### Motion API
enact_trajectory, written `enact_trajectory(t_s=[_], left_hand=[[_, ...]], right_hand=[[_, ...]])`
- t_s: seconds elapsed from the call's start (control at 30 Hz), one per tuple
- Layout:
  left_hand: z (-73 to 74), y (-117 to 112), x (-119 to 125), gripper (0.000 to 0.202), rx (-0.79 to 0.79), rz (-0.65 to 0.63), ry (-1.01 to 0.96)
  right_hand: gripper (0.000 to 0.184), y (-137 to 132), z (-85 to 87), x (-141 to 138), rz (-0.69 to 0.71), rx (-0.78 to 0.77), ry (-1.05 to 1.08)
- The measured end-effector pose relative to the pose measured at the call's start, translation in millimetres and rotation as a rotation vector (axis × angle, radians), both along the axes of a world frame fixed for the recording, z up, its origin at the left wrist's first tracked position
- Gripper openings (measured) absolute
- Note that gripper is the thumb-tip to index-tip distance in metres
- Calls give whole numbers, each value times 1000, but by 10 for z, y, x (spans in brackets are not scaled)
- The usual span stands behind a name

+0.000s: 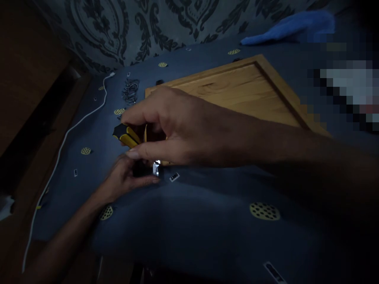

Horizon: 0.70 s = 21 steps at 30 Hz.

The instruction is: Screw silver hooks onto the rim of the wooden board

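My right hand [177, 126] is closed around a screwdriver [128, 136] with a yellow and black handle; its tip is hidden. Just below, my left hand [127, 177] curls at the near left corner of a framed wooden panel [237, 85]. Its thumb and fingers close about a small shiny metal piece [156, 168] at the panel's edge, and its fingertips are partly covered by my right hand. The panel lies flat on a dark blue patterned cloth [189, 213], with my right forearm passing over its near side.
A pile of small metal parts [130, 91] lies beyond my hands. A white cable [71, 128] runs along the left edge, beside brown wooden furniture [26, 79]. A blue cloth [293, 27] rests at the back right. The far right is pixelated.
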State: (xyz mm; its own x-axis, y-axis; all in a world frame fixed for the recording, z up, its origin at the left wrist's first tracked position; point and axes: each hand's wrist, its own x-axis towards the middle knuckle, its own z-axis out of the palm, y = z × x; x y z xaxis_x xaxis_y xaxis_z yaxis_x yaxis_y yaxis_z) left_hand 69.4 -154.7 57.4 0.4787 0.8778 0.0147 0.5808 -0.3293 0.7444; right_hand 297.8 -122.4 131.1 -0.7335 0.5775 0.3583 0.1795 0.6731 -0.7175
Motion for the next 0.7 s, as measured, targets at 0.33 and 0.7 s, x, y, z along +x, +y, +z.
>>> enact_trajectory(t_s=[0.33,0.7], left_hand=[[30,18,9,36,66,-49,40],[13,34,0,33,70,-94,-1]], right_hand=[[39,-68,-115,-123,-314,241,135],[44,-43,-115,-158,-293,218,110]])
